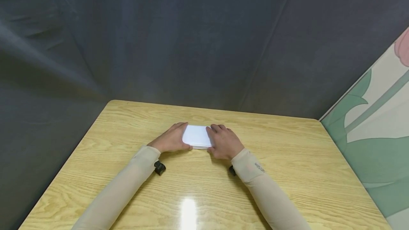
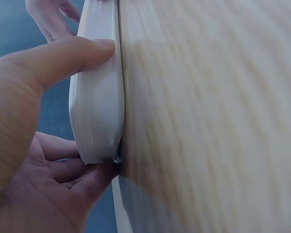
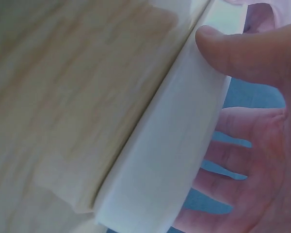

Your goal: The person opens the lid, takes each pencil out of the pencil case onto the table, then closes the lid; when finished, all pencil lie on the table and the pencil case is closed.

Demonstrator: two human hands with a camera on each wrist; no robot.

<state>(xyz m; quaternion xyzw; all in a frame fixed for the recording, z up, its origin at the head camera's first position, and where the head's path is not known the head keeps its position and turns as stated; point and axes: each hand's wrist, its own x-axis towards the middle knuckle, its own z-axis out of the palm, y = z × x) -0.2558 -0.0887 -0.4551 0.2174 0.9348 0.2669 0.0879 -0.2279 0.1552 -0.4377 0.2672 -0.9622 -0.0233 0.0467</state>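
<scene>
At the table [image 1: 287,144], left [image 1: 171,140] and right hands [image 1: 225,142] clasp a white box [image 1: 196,136], topside seen only overhead.

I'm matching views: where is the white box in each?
Head: the white box sits below centre, between left hand and right hand.
Left wrist: white box left of centre, reaching the top edge.
Right wrist: white box slanting from upper right to bottom centre.
Shared landmark: the wooden table.

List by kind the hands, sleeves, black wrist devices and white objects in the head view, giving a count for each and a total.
Left hand and right hand: 2
Pale sleeves: 2
Black wrist devices: 2
White flat object: 1
Total: 7
</scene>
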